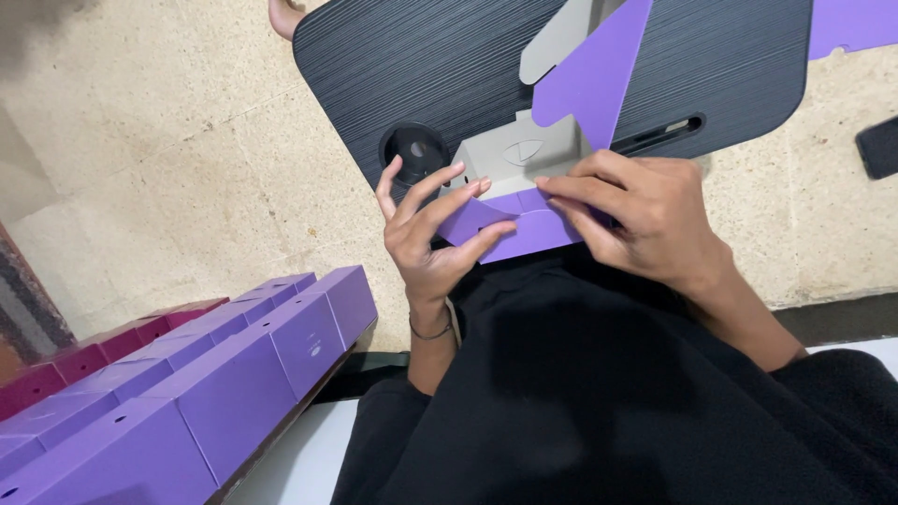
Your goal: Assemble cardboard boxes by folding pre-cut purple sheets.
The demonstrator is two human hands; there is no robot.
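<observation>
At the near edge of the dark wood-grain lap tabletop (421,56), in the head view, a half-folded purple cardboard box blank with grey inner face (524,201) lies between both hands, its long axis running away toward a raised purple flap. Left hand (430,234) pinches the near-left flap; right hand (636,215) presses the right fold, equally close. Finished purple boxes (234,374) sit lower left.

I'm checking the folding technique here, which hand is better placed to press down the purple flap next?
Probably the right hand: its fingers already lie flat across the folded flap of the purple cardboard box. The left hand grips the box's left corner with curled fingers, steadying it against the dark lap desk.
</observation>
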